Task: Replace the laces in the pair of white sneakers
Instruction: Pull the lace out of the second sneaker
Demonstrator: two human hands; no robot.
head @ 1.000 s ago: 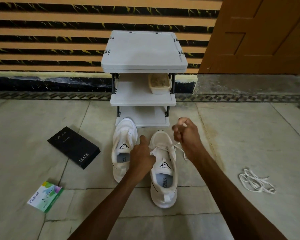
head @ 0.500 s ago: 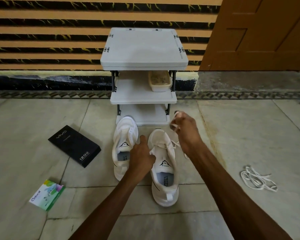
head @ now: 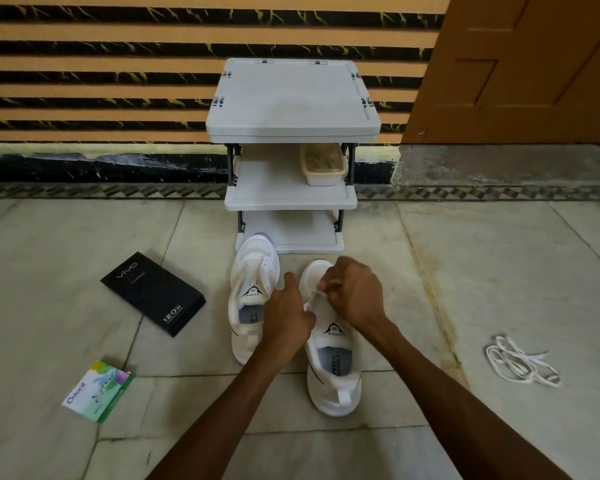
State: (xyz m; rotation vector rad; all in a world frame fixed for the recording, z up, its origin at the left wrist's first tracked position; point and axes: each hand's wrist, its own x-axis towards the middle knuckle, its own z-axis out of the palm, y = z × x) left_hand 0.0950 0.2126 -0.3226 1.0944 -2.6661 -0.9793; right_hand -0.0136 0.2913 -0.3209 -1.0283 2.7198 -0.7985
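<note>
The hands are being worked close together over the nearer sneaker (head: pixel 329 372): its inner edge is being gripped by the curled left hand (head: pixel 286 318), while its lace (head: pixel 312 301) is being pinched by the right hand (head: pixel 355 296). The other sneaker (head: pixel 253 278) is being seen at its 10 o'clock, loose laces (head: pixel 520 362) on the floor (head: pixel 499 271) at 3 o'clock.

Two white sneakers: left sneaker (head: pixel 253 289), right sneaker (head: pixel 333 375). Two hands: left hand (head: pixel 286 317), right hand (head: pixel 355 296). One lace (head: pixel 313 301) between them. One rack (head: pixel 291 98) with three shelves and one tray (head: pixel 323 168). Two boxes: black box (head: pixel 153 292), green box (head: pixel 97 391). One lace bundle (head: pixel 520 365) near the right edge of the floor (head: pixel 499 271), possibly two laces tangled.
</note>
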